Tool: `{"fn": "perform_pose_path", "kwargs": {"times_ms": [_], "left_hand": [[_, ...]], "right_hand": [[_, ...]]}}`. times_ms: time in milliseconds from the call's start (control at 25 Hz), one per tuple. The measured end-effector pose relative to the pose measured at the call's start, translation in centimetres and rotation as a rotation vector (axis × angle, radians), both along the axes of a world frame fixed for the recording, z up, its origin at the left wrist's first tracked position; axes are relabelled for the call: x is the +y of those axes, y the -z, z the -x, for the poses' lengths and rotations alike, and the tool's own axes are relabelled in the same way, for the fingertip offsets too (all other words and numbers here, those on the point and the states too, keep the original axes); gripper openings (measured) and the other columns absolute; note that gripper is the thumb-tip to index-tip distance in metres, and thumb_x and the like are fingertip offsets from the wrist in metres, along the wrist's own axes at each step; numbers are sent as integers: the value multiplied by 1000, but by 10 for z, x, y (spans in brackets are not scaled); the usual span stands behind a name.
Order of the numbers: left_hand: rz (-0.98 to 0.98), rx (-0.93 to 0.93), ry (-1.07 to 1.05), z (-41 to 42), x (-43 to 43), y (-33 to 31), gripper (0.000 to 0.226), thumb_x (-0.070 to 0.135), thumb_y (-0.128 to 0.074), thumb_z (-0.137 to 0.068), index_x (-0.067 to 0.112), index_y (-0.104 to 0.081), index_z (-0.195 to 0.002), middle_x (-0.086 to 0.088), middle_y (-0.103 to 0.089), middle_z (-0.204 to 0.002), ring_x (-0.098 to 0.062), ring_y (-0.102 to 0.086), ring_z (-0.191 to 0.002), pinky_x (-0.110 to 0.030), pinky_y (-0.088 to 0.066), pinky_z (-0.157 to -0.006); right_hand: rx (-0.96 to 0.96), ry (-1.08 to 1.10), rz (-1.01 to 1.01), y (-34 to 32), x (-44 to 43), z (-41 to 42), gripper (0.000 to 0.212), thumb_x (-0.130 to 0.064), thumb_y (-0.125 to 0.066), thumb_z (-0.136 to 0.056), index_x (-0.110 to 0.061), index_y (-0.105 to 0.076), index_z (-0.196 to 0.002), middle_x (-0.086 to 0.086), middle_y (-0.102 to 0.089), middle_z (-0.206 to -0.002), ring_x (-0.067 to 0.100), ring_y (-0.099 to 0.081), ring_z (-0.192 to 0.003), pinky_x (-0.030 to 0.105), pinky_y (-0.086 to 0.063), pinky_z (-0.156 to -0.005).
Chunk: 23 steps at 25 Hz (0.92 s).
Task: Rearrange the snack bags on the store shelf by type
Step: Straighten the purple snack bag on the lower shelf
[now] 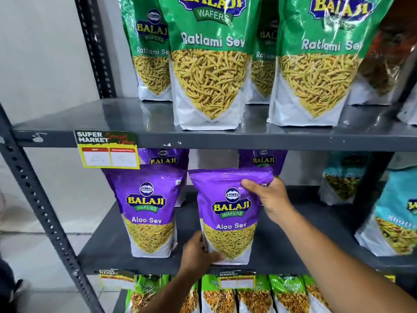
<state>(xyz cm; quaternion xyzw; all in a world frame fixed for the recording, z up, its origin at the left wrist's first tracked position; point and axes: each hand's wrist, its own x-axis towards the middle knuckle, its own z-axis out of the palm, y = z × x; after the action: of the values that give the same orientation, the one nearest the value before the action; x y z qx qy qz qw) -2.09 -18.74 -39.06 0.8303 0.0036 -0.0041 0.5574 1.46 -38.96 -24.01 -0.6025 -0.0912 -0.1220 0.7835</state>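
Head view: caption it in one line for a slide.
Both hands, left hand and right hand, hold a purple Aloo Sev bag upright on the middle shelf.

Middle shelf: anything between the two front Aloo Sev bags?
Head view: nothing. Between the left Aloo Sev bag and the held Aloo Sev bag shows only a narrow strip of bare shelf. The left hand grips the held bag's lower corner, the right hand its top.

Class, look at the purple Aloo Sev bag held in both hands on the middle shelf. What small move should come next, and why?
Probably set the held purple bag upright and let go. The right hand grips its top corner, the left hand its bottom corner; it leans slightly beside another purple bag, already among its own type on the middle shelf.
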Motion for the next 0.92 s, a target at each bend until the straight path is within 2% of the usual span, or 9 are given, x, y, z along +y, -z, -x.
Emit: {"fn": "perform_pose_path", "kwargs": {"times_ms": [120,200,280,440,560,640,760,800,920], "left_hand": [[50,-7,3,4,-35,0,54,28,-93,-37,28,-62,-81,19,-76,-79,14,-67,-71,-6,-50,-57],[78,-22,17,4,-68,-3,55,37,-90,-33,29,-63,-80,28,-75,-78,13,-68,-73,-9,-52,-59],[85,-34,30,3,-100,-7,53,40,-88,-32,30,-63,-78,29,-74,-78,9,-69,-74,-14,-55,-61],[44,-45,16,-1,-147,-9,45,33,-89,-42,31,-63,-79,17,-75,-80,0,-71,-77,-26,-59,-67],[6,-48,-20,-4,-162,-5,45,21,-92,-51,28,-64,-85,11,-75,-89,-7,-70,-82,-30,-59,-71],[-15,-58,-55,-5,-166,-3,49,18,-92,-50,25,-65,-89,9,-75,-90,-6,-70,-82,-29,-59,-70],[-51,-74,-67,-5,-166,-2,48,21,-93,-50,31,-60,-84,15,-71,-85,10,-64,-75,-11,-51,-59],[-65,-77,-65,-5,-166,-1,48,23,-92,-50,32,-59,-84,15,-71,-86,9,-64,-76,-12,-51,-60],[-75,-68,-69,-7,-166,1,49,29,-89,-52,31,-60,-92,7,-72,-96,-13,-67,-90,-29,-55,-73]], "right_hand": [[-4,-5,-9,-4,-32,3,35,-12,-82,-54,-7,-71,-87,6,-78,-77,22,-72,-69,31,-59,-63],[-2,4,-6,-9,-64,4,42,-19,-86,-48,-7,-72,-86,7,-78,-78,23,-72,-68,31,-59,-62],[-7,20,-16,-11,-98,3,43,-22,-87,-46,-8,-73,-85,7,-78,-77,22,-73,-68,30,-58,-60],[-18,26,-48,-8,-149,-3,32,-19,-86,-48,-14,-75,-78,4,-78,-73,19,-73,-66,27,-58,-58],[-9,8,-43,-2,-162,-11,36,-23,-88,-46,-15,-75,-79,3,-78,-74,19,-73,-67,28,-58,-59],[-17,1,-17,4,-163,-16,40,-25,-88,-46,-13,-75,-82,3,-78,-76,20,-73,-68,29,-58,-62],[-15,-20,-18,12,-163,-23,35,-25,-87,-48,-14,-75,-79,1,-78,-74,18,-72,-66,28,-58,-60],[-11,-30,-26,13,-165,-24,34,-25,-88,-48,-15,-75,-78,1,-78,-74,17,-73,-65,27,-58,-59],[-22,-60,-29,16,-170,-28,40,-29,-90,-46,-15,-75,-81,3,-78,-76,19,-73,-67,29,-58,-61]]}}
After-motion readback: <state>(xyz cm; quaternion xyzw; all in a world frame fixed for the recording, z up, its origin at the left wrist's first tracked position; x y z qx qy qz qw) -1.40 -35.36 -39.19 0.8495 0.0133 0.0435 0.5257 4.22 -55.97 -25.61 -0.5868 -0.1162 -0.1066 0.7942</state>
